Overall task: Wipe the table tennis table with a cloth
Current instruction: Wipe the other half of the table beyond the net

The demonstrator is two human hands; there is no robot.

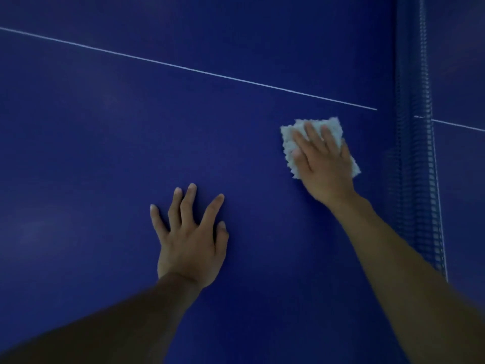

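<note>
The dark blue table tennis table (105,143) fills the view. A white fluffy cloth (288,139) lies flat on it at the right, close to the net. My right hand (324,164) presses on the cloth with straight, spread fingers and covers most of it. My left hand (190,240) rests flat on the bare table surface, lower and to the left, with its fingers spread wide.
A thin white centre line (189,69) crosses the table from upper left toward the net. The blue mesh net (414,153) runs along the right side, just right of the cloth. Beyond it lies the other table half (462,74).
</note>
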